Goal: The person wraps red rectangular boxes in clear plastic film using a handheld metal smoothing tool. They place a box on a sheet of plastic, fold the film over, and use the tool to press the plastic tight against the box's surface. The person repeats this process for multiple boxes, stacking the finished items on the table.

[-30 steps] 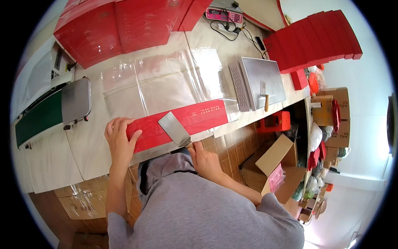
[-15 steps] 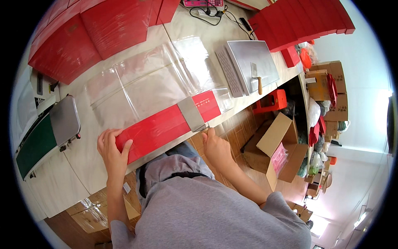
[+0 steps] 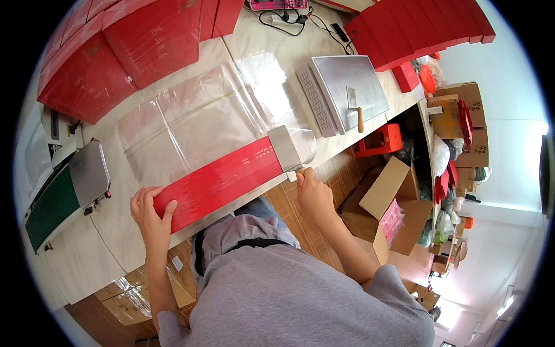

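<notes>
Left fingers (image 3: 142, 199) clasp one end of the red box (image 3: 222, 185) stretching rightward from them, probably light, stiff and slick, best held by its edges, while right fingers (image 3: 306, 177) grip the scraper (image 3: 284, 148) at the other end!

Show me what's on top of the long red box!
A metal scraper in the right hand covers the right end of the long red box; the left hand has its thumb on the left end. What's under the scraper is hidden.
</notes>
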Action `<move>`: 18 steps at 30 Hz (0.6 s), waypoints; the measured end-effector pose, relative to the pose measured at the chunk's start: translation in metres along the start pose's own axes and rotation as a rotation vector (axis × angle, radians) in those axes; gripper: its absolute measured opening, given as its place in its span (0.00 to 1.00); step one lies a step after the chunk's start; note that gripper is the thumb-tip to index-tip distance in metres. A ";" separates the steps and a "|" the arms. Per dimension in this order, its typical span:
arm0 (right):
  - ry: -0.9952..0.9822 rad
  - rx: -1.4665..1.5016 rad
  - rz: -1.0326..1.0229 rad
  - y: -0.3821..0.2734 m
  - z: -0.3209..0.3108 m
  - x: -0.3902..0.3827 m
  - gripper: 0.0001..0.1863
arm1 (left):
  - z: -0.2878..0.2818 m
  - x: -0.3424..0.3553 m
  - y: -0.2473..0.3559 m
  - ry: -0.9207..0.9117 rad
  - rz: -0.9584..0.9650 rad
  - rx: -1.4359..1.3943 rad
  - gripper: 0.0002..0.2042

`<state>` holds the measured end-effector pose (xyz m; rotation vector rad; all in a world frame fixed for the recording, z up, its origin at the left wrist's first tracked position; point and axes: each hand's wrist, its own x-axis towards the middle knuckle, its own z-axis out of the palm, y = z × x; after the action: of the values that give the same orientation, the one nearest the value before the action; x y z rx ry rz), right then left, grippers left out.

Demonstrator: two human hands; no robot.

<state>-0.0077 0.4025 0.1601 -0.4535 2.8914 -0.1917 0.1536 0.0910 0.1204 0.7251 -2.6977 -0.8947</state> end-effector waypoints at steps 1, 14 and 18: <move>0.019 -0.013 -0.010 0.003 0.000 0.000 0.16 | 0.000 0.000 0.001 0.001 -0.001 -0.004 0.19; -0.015 0.047 0.046 0.027 -0.007 0.008 0.16 | 0.001 0.000 0.006 0.022 -0.024 -0.005 0.19; 0.034 0.034 0.001 0.041 -0.002 0.008 0.15 | 0.000 -0.003 0.005 0.050 -0.034 -0.009 0.18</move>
<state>-0.0272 0.4387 0.1543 -0.4466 2.9166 -0.2509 0.1543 0.0967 0.1234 0.7827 -2.6436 -0.8832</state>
